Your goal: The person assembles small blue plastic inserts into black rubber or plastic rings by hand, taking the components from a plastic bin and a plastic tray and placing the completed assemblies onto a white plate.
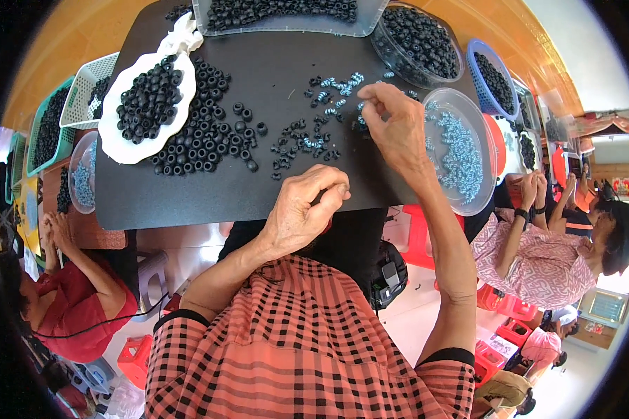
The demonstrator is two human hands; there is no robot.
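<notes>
My left hand (306, 208) is closed at the table's near edge, thumb against the curled fingers; anything inside is hidden. Farther right, my right hand (396, 126) hovers over the table with thumb and fingers drawn together, and I cannot make out what they hold. Beside its fingertips lie small shiny blue coiled pieces (342, 85). Small black pieces (286, 143) are scattered between the hands. A heap of round black parts with holes (201, 143) spreads to the left, partly beside a white leaf-shaped dish (112, 131) piled with more of them.
A see-through tub (488, 167) of blue pieces stands at the dark table's (189, 199) right edge. Behind it is a see-through bowl (458, 68) of black parts. A plastic bin (293, 28) sits at the far edge. Other people sit on both sides with baskets nearby.
</notes>
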